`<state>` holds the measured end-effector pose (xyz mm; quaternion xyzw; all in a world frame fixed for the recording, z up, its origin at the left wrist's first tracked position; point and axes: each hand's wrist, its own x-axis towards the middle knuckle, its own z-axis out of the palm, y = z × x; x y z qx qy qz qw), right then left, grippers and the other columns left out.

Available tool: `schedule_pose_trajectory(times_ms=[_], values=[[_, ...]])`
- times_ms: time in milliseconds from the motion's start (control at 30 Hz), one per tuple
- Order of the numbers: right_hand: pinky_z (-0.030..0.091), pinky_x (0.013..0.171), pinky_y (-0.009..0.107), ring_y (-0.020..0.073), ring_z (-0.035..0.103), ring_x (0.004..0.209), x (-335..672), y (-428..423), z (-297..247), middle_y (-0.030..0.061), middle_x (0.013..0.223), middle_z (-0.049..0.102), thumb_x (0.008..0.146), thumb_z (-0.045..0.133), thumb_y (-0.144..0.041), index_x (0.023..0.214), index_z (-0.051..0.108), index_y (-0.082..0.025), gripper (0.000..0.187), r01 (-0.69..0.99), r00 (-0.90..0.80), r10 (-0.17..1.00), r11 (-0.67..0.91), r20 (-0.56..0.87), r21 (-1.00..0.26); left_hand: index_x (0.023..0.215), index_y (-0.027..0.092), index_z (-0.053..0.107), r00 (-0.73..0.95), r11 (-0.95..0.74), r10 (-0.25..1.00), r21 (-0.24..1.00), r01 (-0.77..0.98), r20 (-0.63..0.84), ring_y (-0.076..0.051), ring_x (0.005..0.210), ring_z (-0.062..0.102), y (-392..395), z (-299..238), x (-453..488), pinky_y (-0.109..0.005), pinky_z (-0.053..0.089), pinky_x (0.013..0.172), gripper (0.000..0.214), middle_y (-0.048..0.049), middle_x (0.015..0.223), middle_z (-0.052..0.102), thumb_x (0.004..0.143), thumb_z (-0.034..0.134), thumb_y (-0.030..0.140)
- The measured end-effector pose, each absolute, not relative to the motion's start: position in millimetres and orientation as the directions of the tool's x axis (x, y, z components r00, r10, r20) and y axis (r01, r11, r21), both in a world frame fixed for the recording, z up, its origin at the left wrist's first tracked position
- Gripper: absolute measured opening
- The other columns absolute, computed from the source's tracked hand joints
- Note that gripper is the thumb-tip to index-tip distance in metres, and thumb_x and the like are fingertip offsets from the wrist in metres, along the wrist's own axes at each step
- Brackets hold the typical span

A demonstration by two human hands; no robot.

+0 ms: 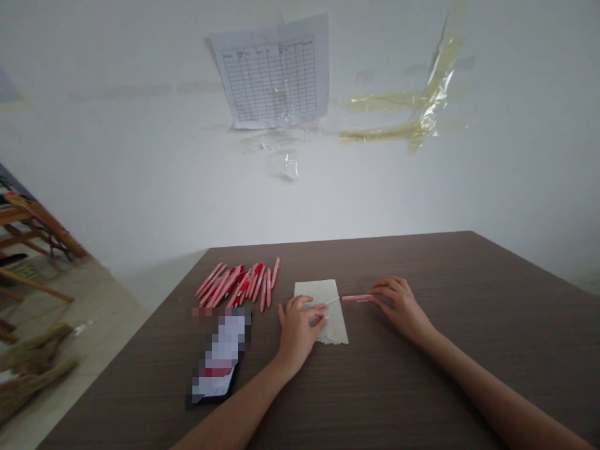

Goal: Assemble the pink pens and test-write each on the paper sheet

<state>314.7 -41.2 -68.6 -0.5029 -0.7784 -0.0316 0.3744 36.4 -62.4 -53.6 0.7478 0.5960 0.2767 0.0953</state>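
Note:
Over a small sheet of pale paper [330, 290], my left hand [300, 328] pinches a short pink pen piece [320, 307]. A thin whitish refill [332, 300] sticks out of that piece to the right. My right hand [398, 303] grips one end of a pink pen barrel [355, 299] between thumb and fingers, just right of the paper. The refill's end and the barrel's near end face each other, with a slight gap between them. To the left, several pink and red pens [234, 286] lie in a loose pile on the table.
A phone [220, 359] with a blurred-out screen lies on the dark wooden table [375, 394], left of my left forearm. Behind the table stands a white wall with a taped printed form [276, 75]. Wooden furniture [37, 219] is at far left.

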Motion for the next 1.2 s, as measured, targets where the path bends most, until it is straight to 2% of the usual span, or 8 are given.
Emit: schedule_pose_trajectory(times_ms=[233, 433, 767, 933, 1200], values=[[0.046, 0.092, 0.046, 0.0284, 0.053, 0.104, 319, -39, -75, 0.0076, 0.102, 0.069, 0.091, 0.058, -0.041, 0.090, 0.074, -0.025, 0.023, 0.892, -0.090, 0.806, 0.327, 0.585, -0.313, 0.080, 0.030, 0.076, 0.136, -0.277, 0.942, 0.483, 0.831, 0.306, -0.027, 0.122, 0.052, -64, -51, 37, -0.067, 0.018, 0.111, 0.008, -0.0029, 0.122, 0.064, 0.077, 0.076, 0.022], [0.046, 0.089, 0.046, 0.0294, 0.053, 0.103, 318, -42, -75, 0.0075, 0.101, 0.069, 0.089, 0.059, -0.044, 0.086, 0.075, -0.027, 0.024, 0.936, -0.069, 0.858, 0.233, 0.509, -0.265, 0.084, 0.033, 0.076, 0.133, -0.273, 0.944, 0.486, 0.830, 0.303, -0.027, 0.122, 0.052, -63, -52, 37, -0.067, 0.017, 0.111, 0.013, -0.0024, 0.122, 0.064, 0.076, 0.076, 0.022], [0.040, 0.095, 0.047, 0.0303, 0.048, 0.109, 306, -53, -64, 0.0069, 0.104, 0.068, 0.090, 0.060, -0.040, 0.081, 0.077, -0.028, 0.023, 0.964, -0.149, 0.845, 0.239, 0.513, -0.113, 0.087, 0.034, 0.076, 0.134, -0.270, 0.945, 0.479, 0.835, 0.300, -0.026, 0.123, 0.052, -64, -51, 37, -0.066, 0.018, 0.111, 0.016, -0.0016, 0.123, 0.065, 0.076, 0.077, 0.023], [0.040, 0.095, 0.047, 0.0308, 0.048, 0.109, 303, -55, -61, 0.0071, 0.104, 0.068, 0.091, 0.059, -0.042, 0.082, 0.077, -0.029, 0.024, 0.966, -0.160, 0.853, 0.240, 0.497, -0.099, 0.083, 0.032, 0.076, 0.129, -0.263, 0.947, 0.475, 0.840, 0.295, -0.026, 0.123, 0.051, -64, -51, 38, -0.066, 0.017, 0.112, 0.012, -0.0023, 0.123, 0.064, 0.076, 0.077, 0.023], [0.041, 0.094, 0.049, 0.0314, 0.048, 0.109, 304, -53, -63, 0.0080, 0.104, 0.067, 0.089, 0.060, -0.040, 0.090, 0.077, -0.029, 0.021, 0.955, -0.165, 0.869, 0.259, 0.467, -0.144, 0.087, 0.034, 0.076, 0.134, -0.278, 0.941, 0.485, 0.829, 0.311, -0.026, 0.122, 0.052, -63, -52, 37, -0.067, 0.018, 0.111, 0.016, -0.0023, 0.123, 0.064, 0.076, 0.076, 0.023]])
